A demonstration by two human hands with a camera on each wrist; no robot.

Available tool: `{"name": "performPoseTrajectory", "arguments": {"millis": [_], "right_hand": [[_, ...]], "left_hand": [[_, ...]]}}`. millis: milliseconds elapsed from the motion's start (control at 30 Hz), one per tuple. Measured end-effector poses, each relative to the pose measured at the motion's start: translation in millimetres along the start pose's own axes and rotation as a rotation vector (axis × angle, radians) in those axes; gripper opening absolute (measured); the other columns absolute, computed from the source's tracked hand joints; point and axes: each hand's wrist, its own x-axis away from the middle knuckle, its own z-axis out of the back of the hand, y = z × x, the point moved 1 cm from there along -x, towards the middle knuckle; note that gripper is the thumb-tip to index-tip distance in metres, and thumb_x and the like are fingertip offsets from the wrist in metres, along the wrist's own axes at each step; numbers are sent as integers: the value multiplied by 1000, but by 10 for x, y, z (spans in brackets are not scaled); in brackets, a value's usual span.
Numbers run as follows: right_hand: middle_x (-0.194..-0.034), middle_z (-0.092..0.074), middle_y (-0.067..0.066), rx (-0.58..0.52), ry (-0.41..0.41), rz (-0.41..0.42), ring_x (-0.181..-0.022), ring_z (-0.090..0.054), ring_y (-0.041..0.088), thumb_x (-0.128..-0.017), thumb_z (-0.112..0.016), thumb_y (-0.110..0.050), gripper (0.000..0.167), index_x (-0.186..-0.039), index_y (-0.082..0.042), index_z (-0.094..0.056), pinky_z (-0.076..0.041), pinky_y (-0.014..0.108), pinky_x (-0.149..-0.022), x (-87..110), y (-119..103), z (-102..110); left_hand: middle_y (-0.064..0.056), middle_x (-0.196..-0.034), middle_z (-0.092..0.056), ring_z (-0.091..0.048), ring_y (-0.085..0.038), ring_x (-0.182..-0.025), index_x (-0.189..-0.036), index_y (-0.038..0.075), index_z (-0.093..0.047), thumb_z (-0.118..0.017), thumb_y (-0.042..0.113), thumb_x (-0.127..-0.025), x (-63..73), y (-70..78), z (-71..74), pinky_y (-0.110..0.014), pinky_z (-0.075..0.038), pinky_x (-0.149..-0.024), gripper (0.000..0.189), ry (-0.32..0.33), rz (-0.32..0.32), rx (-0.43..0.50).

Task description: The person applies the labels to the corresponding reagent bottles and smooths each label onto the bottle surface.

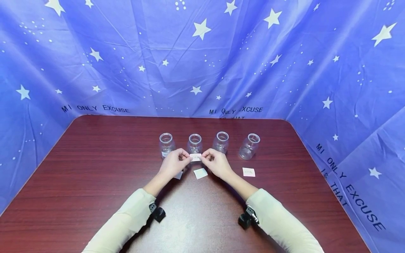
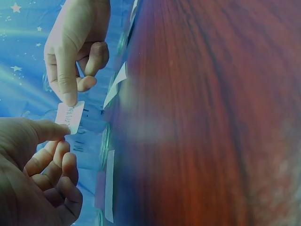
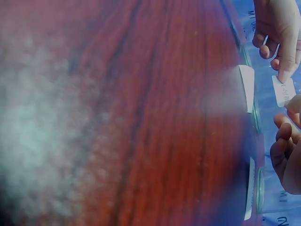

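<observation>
Before a starry blue curtain [image 1: 171, 79], a small label [image 1: 195, 157] is pinched between left hand [image 1: 172, 163] and right hand [image 1: 219, 164]; it could be creased by uneven pulling.

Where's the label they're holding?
The label is below centre in the head view, between left hand and right hand, before the second glass jar from left.

Four glass jars [image 1: 220, 143] in a row obstruct forward reach, narrow gaps only. Free lane: tabletop [image 1: 190, 218] between forearms [image 1: 128, 218].

Four glass jars [image 1: 248, 151], five paper slips [image 1: 248, 172], two wrist cameras [image 1: 159, 214], one table [image 1: 101, 158]
</observation>
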Motion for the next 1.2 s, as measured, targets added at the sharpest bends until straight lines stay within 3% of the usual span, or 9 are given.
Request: {"name": "performPoseTrajectory", "arguments": {"millis": [400, 1200], "right_hand": [[-63, -60, 1, 40, 38, 33, -54, -47, 3, -84, -67, -13, 6, -81, -9, -64, -40, 17, -51, -42, 14, -28], [-58, -57, 0, 49, 109, 49, -53, -46, 4, -81, -70, -15, 10, -78, -9, -64, -36, 16, -50, -60, 55, -67]], "left_hand": [[7, -69, -63, -54, -4, -61, -81, 17, -64, -66, 29, -84, -19, 33, 4, -26, -43, -61, 12, 32, -5, -82], [7, -68, -64, -53, -4, -58, -83, 17, -64, -67, 30, -83, -16, 60, 13, -26, -42, -58, 14, 56, -1, -124]]}}
